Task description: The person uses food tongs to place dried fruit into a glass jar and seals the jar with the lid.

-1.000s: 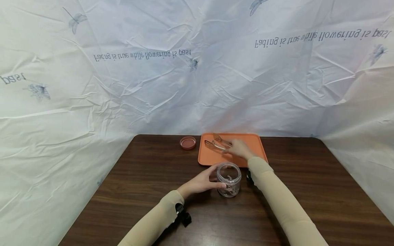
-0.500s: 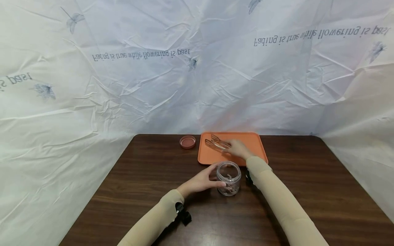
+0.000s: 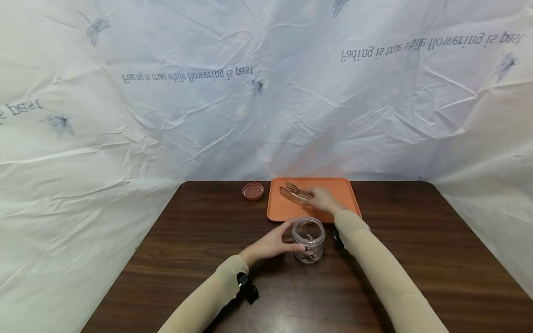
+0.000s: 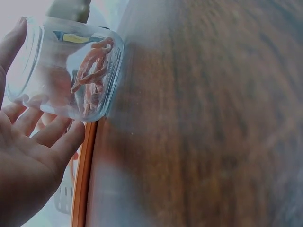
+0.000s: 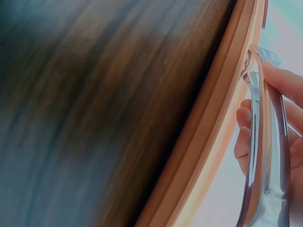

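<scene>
Ideally, the left hand (image 3: 271,243), gripping the clear cylindrical jar (image 3: 311,249), braces it; the right hand (image 3: 322,200), holding shiny metal tongs (image 5: 273,165), squeezes evenly.

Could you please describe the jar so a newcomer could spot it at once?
On the dark wooden table, find the orange tray; on its near side, the left hand holds the clear, open jar. Unlike the tray and reddish lid, it is colourless, with pinkish strips inside.

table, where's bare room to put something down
Bare: the table between lid and left sleeve; also right of the tray and right sleeve. Crowded: the middle, where the left hand holds the jar and the right hand holds tongs.
</scene>
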Demonstrator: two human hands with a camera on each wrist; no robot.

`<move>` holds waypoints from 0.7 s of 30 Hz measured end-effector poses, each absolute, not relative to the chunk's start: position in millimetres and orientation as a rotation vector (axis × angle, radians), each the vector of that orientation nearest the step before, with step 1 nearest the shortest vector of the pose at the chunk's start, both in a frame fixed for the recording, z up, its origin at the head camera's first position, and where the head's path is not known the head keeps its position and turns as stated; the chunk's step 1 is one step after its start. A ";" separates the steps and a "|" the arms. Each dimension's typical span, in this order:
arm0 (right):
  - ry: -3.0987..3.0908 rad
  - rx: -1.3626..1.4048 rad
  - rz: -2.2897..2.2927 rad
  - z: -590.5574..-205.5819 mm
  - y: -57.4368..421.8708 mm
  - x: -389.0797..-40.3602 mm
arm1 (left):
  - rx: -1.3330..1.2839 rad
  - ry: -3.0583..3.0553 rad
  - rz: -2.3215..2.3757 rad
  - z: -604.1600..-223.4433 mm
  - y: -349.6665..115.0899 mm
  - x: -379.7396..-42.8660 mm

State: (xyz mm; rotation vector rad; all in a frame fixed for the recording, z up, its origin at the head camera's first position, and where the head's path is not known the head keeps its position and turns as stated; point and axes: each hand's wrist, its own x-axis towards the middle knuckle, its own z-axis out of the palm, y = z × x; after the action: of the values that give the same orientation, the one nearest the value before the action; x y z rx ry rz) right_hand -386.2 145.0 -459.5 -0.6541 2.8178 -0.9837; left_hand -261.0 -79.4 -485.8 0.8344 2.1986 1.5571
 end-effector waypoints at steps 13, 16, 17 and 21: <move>2.795 -0.670 -0.987 -454.6 166.5 -374.6 | 0.806 2.202 1.566 -486.6 -76.4 -253.7; 2.800 -0.673 -0.989 -454.3 173.1 -371.4 | 0.794 2.207 1.569 -486.6 -74.7 -250.3; 2.802 -0.676 -0.991 -454.6 175.3 -370.4 | 0.793 2.210 1.568 -486.6 -74.0 -249.3; 2.815 -0.687 -0.999 -456.9 184.5 -368.1 | 0.775 2.223 1.567 -486.1 -71.8 -244.4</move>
State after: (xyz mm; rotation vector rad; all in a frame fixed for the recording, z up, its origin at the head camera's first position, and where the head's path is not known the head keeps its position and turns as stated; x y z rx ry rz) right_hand -368.1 184.5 -456.9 -0.6869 2.8153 -0.9991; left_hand -244.4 -71.8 -486.1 0.7752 2.2227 1.5666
